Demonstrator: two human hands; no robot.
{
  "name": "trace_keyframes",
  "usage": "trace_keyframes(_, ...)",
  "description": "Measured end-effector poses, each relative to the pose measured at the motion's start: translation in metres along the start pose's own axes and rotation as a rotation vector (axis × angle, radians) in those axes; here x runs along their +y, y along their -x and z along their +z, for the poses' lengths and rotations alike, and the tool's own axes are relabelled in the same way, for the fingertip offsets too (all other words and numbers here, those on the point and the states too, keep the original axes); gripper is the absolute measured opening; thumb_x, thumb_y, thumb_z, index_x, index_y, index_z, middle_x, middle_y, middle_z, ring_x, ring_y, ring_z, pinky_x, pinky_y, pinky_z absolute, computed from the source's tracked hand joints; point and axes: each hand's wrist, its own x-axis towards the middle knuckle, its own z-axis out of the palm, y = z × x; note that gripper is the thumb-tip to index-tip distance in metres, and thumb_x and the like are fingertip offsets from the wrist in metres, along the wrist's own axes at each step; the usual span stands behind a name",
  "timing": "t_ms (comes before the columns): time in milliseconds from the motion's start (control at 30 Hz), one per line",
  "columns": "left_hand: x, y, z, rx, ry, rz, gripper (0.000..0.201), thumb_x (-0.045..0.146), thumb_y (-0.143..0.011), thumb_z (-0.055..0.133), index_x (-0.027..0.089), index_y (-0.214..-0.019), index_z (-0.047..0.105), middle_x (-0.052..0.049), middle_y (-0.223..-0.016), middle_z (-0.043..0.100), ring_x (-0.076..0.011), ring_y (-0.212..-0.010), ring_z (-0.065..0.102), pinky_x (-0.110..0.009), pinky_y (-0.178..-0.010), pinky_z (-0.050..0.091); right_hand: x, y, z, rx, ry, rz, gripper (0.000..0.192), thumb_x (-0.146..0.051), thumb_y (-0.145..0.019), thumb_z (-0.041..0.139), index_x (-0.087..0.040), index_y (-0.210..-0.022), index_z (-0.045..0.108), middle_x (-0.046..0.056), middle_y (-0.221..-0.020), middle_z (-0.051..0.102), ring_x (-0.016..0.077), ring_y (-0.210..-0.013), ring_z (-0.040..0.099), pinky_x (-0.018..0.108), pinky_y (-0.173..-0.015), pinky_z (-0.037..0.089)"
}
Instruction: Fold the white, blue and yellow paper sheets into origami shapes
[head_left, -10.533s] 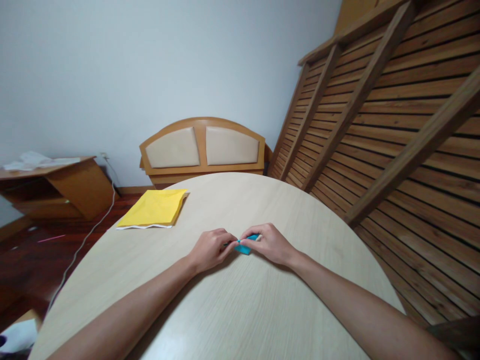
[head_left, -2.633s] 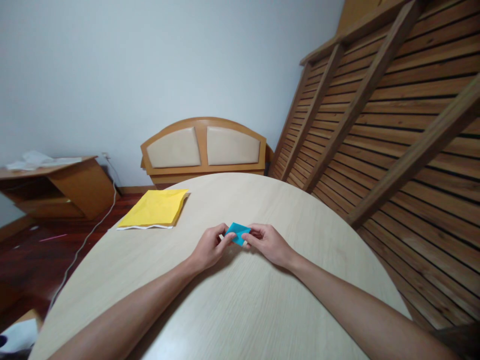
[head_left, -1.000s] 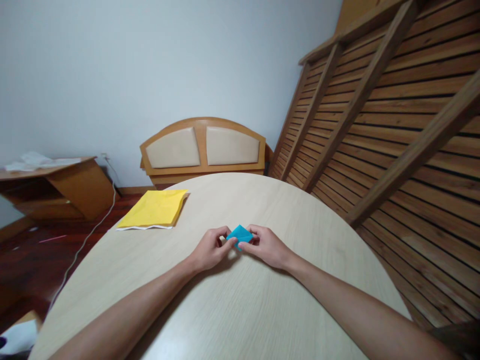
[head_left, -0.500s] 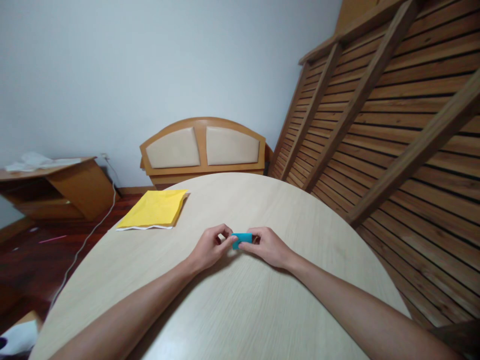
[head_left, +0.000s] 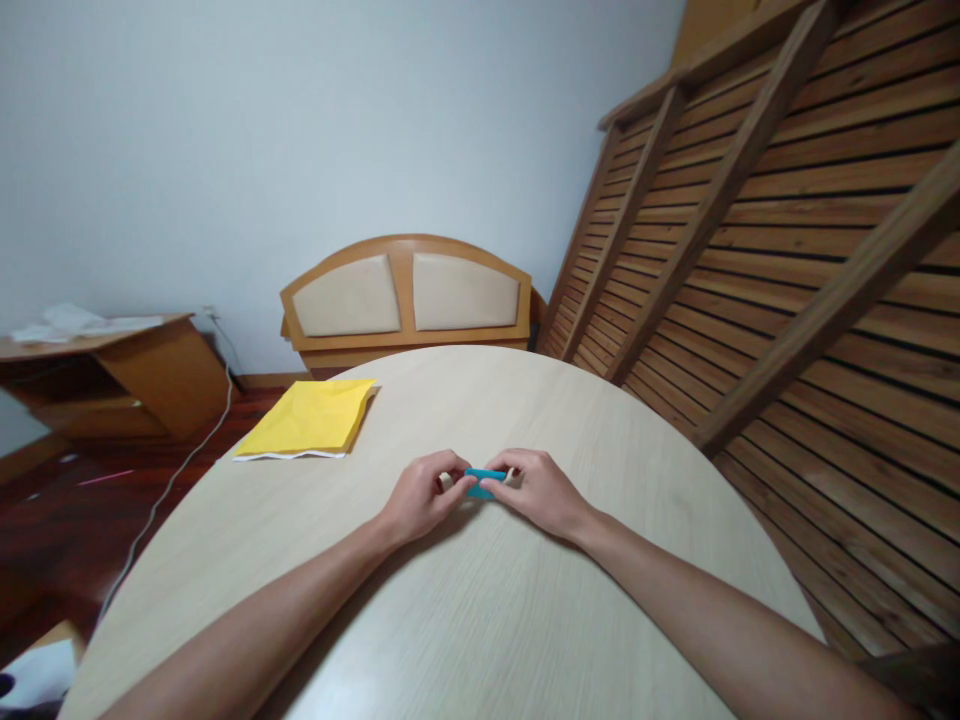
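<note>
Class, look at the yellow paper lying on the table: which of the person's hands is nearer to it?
Left. The left hand lies right of the yellow paper and closer to the person; the right hand sits farther right, beyond the blue paper.

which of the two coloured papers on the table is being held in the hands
The small blue folded paper, pinched between the left hand and right hand. The yellow paper lies untouched, farther left on the table.

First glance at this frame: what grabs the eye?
The small blue folded paper, pinched between the left hand and right hand at the middle of the round table. Next, the yellow paper stack at the table's far left edge.
</note>
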Motion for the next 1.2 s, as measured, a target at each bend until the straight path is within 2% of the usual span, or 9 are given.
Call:
trace_keyframes(267, 0.0013, -0.0001, -0.0008, 0.045, 0.009, 0.078, 0.023, 0.035, -0.095, 0.056, 0.017, -0.086, 0.066, -0.002, -0.078, 0.066, -0.0123, -0.067, 0.058, -0.019, -0.056, 0.043, -0.0050, 0.0006, -0.0013, -0.001, -0.006, -0.022, 0.006, -0.021, -0.086, 0.065, -0.020, -0.087, 0.071, 0.000, -0.082, 0.072, 0.0148, -0.077, 0.065, 0.026, -0.071, 0.045)
trace_keyframes(533, 0.0060, 0.0010, -0.0037, -0.001, -0.042, 0.159, 0.027, 0.035, -0.099, 0.049, 0.016, -0.086, 0.064, -0.003, -0.078, 0.062, -0.0126, -0.067, 0.056, -0.020, -0.057, 0.044, -0.0073, 0.0003, -0.0006, -0.004, 0.074, -0.062, 0.007, -0.024, -0.087, 0.066, -0.021, -0.084, 0.070, 0.001, -0.083, 0.072, 0.0164, -0.080, 0.065, 0.028, -0.074, 0.046)
trace_keyframes(733, 0.0078, 0.0021, -0.0041, 0.014, -0.047, 0.159, 0.025, 0.033, -0.099, 0.050, 0.016, -0.085, 0.063, -0.003, -0.077, 0.062, -0.0123, -0.067, 0.055, -0.020, -0.056, 0.043, -0.0061, 0.0010, 0.0006, -0.018, 0.073, -0.049, 0.011, -0.029, -0.088, 0.065, -0.021, -0.087, 0.071, 0.003, -0.086, 0.073, 0.0171, -0.080, 0.065, 0.029, -0.074, 0.047)
trace_keyframes(1000, 0.0081, 0.0024, -0.0038, -0.015, -0.070, 0.169, 0.025, 0.031, -0.098, 0.051, 0.016, -0.081, 0.061, -0.002, -0.077, 0.060, -0.0121, -0.067, 0.054, -0.020, -0.057, 0.043, -0.0061, 0.0016, 0.0017, -0.030, 0.100, -0.084, 0.007, -0.024, -0.088, 0.066, -0.021, -0.085, 0.070, 0.001, -0.083, 0.072, 0.0162, -0.080, 0.064, 0.028, -0.074, 0.045)
trace_keyframes(1200, 0.0069, 0.0017, -0.0020, 0.018, -0.025, 0.090, 0.025, 0.036, -0.098, 0.050, 0.017, -0.089, 0.064, -0.003, -0.081, 0.064, -0.0129, -0.070, 0.057, -0.021, -0.058, 0.045, -0.0069, 0.0014, 0.0005, 0.014, -0.004, -0.034, 0.009, -0.026, -0.089, 0.064, -0.020, -0.087, 0.071, 0.002, -0.084, 0.073, 0.0155, -0.078, 0.065, 0.027, -0.071, 0.046)
